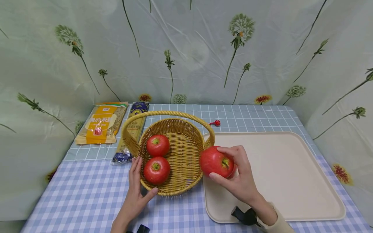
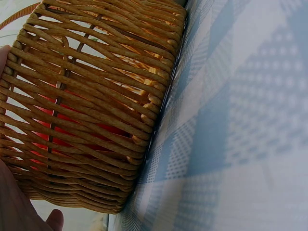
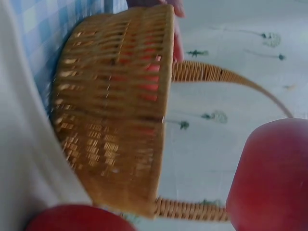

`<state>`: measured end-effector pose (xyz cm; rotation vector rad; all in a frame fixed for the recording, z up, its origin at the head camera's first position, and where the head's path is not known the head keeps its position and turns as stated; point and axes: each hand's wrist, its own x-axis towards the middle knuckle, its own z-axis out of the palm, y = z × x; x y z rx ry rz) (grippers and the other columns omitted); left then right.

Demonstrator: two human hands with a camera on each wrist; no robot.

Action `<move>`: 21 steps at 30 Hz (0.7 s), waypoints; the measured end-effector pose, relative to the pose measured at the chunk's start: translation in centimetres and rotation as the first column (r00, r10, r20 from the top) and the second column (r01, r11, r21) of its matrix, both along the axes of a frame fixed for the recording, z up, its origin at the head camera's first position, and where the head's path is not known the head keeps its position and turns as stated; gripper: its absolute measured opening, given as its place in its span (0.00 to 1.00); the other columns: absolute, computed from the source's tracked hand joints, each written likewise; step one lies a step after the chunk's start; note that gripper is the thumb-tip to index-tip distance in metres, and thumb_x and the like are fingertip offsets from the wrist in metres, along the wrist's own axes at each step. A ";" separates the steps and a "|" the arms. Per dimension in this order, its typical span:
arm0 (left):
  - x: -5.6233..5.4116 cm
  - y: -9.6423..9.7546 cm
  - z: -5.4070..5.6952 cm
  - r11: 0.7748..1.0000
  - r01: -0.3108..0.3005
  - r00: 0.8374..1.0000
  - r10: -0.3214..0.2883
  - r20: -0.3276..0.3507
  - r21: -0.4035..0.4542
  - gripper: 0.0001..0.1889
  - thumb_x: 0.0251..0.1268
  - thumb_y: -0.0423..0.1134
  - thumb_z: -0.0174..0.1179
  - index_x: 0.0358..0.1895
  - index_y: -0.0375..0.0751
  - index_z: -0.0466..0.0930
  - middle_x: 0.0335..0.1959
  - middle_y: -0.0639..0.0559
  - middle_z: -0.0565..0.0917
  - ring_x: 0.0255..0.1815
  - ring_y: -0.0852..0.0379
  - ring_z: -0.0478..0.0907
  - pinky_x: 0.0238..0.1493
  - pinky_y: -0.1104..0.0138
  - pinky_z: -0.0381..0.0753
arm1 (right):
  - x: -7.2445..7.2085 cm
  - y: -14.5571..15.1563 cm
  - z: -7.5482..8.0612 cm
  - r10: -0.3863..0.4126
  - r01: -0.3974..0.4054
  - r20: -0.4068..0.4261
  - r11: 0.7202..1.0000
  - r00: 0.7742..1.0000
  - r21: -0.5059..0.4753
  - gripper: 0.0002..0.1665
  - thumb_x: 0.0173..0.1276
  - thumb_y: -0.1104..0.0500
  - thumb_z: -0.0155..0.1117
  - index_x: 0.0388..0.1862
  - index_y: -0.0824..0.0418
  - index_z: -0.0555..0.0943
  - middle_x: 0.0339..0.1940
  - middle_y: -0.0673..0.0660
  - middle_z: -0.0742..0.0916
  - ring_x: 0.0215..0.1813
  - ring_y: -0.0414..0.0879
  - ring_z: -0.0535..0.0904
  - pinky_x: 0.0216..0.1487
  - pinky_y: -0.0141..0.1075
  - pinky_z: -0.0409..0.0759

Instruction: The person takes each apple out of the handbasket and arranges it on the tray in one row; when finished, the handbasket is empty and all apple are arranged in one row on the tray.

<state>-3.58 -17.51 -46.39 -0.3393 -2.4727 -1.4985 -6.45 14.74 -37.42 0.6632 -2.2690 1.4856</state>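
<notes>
Gripping a red apple (image 1: 214, 161) in the right hand (image 1: 242, 174), with thumb and fingers clamped round its sides, above the left part of a pale tray (image 1: 279, 174). Just left of that hand, a round wicker basket (image 1: 183, 152) with a tall arched handle (image 1: 169, 112), upright on the checked tabletop (image 1: 87, 194). Against the basket's left and near side, the left hand (image 1: 136, 189), with fingers and thumb spread apart, touching the rim and outer wall. Just right of the left hand's fingers, inside the basket, two more red apples: a far one (image 1: 157, 145) and a near one (image 1: 156, 170), close together. Under the right hand, mostly hidden from the head view but visible from the right wrist, another apple (image 3: 79, 221), low by the tray's edge. Beyond the left hand, a blue-and-gold packet (image 1: 135, 127), partly behind the handle; farther out and to its left, an orange-labelled bag (image 1: 100, 124). Beyond the right hand, past the tray, a small red object (image 1: 216, 123), too small to identify. At the right wrist, a black device (image 1: 246, 216) and a light sleeve (image 1: 276, 223).
</notes>
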 end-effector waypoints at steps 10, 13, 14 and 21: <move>0.0 -0.1 0.1 1.000 0.012 1.000 -0.012 -0.027 0.001 0.54 0.48 0.38 0.69 0.76 0.44 0.42 0.76 0.49 0.39 0.74 0.46 0.26 0.58 0.28 0.42 | 0.0 3.2 -0.8 -0.190 0.190 0.005 0.982 0.982 -0.002 0.44 0.39 0.72 0.76 0.60 0.63 0.73 0.53 0.54 0.74 0.56 0.45 0.68 0.43 0.26 0.76; 0.0 -0.1 0.0 1.000 0.014 0.999 -0.014 -0.029 0.005 0.54 0.47 0.37 0.69 0.76 0.44 0.42 0.76 0.50 0.39 0.74 0.46 0.26 0.58 0.28 0.42 | 0.0 4.1 -1.2 -0.242 0.242 0.026 0.970 0.970 -0.015 0.44 0.40 0.72 0.76 0.60 0.63 0.73 0.53 0.53 0.74 0.57 0.45 0.68 0.42 0.24 0.76; 0.0 -0.1 0.1 1.000 0.014 1.000 -0.013 -0.027 0.005 0.54 0.47 0.37 0.69 0.76 0.44 0.42 0.76 0.50 0.39 0.74 0.46 0.25 0.58 0.28 0.42 | 0.1 4.3 -1.3 -0.260 0.261 0.035 0.965 0.965 -0.007 0.44 0.40 0.72 0.76 0.61 0.62 0.73 0.53 0.51 0.74 0.57 0.44 0.67 0.42 0.24 0.75; -0.1 -0.1 -0.2 1.000 0.006 1.000 -0.006 -0.006 0.002 0.55 0.45 0.35 0.69 0.76 0.44 0.42 0.76 0.50 0.39 0.74 0.47 0.25 0.57 0.28 0.42 | 0.0 6.0 -2.2 -0.375 0.374 0.084 0.927 0.923 0.029 0.43 0.43 0.71 0.75 0.62 0.60 0.73 0.52 0.49 0.73 0.56 0.42 0.66 0.42 0.21 0.73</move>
